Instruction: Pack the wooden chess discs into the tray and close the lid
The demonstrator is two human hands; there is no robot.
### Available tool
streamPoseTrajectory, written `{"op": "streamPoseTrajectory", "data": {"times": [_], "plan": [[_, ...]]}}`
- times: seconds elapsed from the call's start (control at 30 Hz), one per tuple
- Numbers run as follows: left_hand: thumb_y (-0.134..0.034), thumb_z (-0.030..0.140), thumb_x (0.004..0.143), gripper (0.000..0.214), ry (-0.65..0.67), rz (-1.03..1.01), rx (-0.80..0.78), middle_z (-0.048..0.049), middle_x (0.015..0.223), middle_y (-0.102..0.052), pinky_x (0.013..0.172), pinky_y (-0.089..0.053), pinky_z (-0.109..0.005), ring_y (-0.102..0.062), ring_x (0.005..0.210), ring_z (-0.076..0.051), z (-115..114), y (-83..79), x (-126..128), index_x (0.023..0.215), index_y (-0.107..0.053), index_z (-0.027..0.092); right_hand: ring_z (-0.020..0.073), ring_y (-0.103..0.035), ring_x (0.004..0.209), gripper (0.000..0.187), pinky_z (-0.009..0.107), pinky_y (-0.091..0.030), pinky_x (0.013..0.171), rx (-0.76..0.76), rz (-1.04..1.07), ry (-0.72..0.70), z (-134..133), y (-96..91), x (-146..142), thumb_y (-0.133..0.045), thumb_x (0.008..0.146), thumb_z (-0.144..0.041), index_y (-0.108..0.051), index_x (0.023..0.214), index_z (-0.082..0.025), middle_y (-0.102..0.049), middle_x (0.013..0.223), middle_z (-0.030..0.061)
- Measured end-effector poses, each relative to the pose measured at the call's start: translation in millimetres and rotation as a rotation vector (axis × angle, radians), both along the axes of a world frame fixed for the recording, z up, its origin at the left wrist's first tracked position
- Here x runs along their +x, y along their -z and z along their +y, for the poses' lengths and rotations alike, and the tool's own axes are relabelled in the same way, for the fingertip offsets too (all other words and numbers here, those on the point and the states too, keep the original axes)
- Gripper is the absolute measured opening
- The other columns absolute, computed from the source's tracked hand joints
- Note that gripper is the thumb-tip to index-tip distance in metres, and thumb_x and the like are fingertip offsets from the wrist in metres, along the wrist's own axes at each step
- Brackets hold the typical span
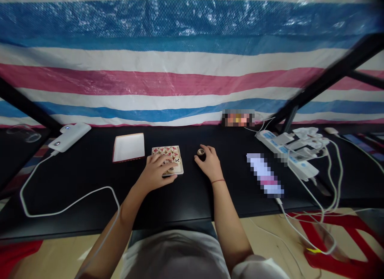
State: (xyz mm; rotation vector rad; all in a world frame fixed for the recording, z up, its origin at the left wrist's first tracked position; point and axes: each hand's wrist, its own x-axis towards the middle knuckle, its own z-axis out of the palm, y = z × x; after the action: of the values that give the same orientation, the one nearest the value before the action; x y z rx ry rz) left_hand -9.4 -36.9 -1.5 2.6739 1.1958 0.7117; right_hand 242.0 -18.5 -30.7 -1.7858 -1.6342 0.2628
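A small white box holds several round Chinese chess pieces with red or black characters. Across the left part of the box lies my left hand, its fingers spread over the pieces and its thumb along the near edge; some pieces are hidden beneath it. To the right of the box, my right hand has its thumb and forefinger around a single dark-marked chess piece at the tabletop. The box lid, white inside, rests left of the box with its inside facing up.
A white power bank with a cable is at the left on the black table. On the right are a blurred-out phone and a power strip with plugs and cables. A striped plastic sheet hangs behind.
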Motion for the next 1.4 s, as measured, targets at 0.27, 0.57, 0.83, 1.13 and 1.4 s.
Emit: {"op": "streamPoseTrajectory", "data": {"times": [0.27,0.57,0.83,1.13,1.4], "plan": [[-0.063,0.041,0.082,0.032,-0.060,0.034,0.016,-0.0066,0.116,-0.062,0.092,-0.034,-0.043,-0.051,0.110,-0.029,-3,2.4,9,0.112,-0.067,0.029,0.0189,-0.059,0.073,0.032,0.034,-0.050,0.074,0.018,0.140,-0.099,-2,-6.3,-7,-0.057,0.079,-0.028,-0.067,0.106,-0.015,-0.066,0.092,0.0101],[-0.049,0.036,0.095,0.034,-0.034,-0.104,0.108,-0.0067,0.115,-0.065,0.095,-0.038,-0.035,-0.059,0.107,-0.021,6,13.5,19,0.126,-0.058,0.026,0.0076,-0.038,0.052,0.039,0.021,-0.035,0.050,-0.217,0.707,-0.516,-18,-25.6,-39,-0.075,0.070,-0.043,-0.068,0.099,-0.017,-0.049,0.058,-0.0062],[-0.054,0.026,0.088,0.012,-0.044,-0.188,0.019,-0.0028,0.102,-0.070,0.088,-0.039,-0.035,-0.062,0.098,-0.019,-4,1.7,20,0.096,-0.063,0.023,0.0094,-0.050,0.060,0.042,0.023,-0.043,0.057,-0.174,0.788,-0.390,-15,-22.4,-27,-0.076,0.070,-0.045,-0.066,0.100,-0.017,-0.064,0.079,0.0021],[-0.055,0.030,0.086,0.011,-0.007,-0.009,0.027,-0.0003,0.098,-0.072,0.086,-0.030,-0.042,-0.056,0.105,-0.023,-8,-3.8,24,0.086,-0.065,0.025,0.0087,-0.037,0.051,0.039,0.023,-0.037,0.052,-0.116,0.661,-0.353,-16,-25.8,-26,-0.073,0.072,-0.045,-0.065,0.099,-0.018,-0.042,0.057,-0.0073],[-0.059,0.034,0.083,0.016,-0.022,-0.019,0.030,-0.0023,0.103,-0.068,0.086,-0.033,-0.040,-0.055,0.103,-0.023,-6,-2.0,15,0.093,-0.067,0.025,0.0102,-0.045,0.062,0.029,0.023,-0.040,0.059,-0.051,0.410,-0.565,-19,-26.8,-31,-0.076,0.072,-0.037,-0.067,0.094,-0.020,-0.056,0.077,-0.0004]]}}
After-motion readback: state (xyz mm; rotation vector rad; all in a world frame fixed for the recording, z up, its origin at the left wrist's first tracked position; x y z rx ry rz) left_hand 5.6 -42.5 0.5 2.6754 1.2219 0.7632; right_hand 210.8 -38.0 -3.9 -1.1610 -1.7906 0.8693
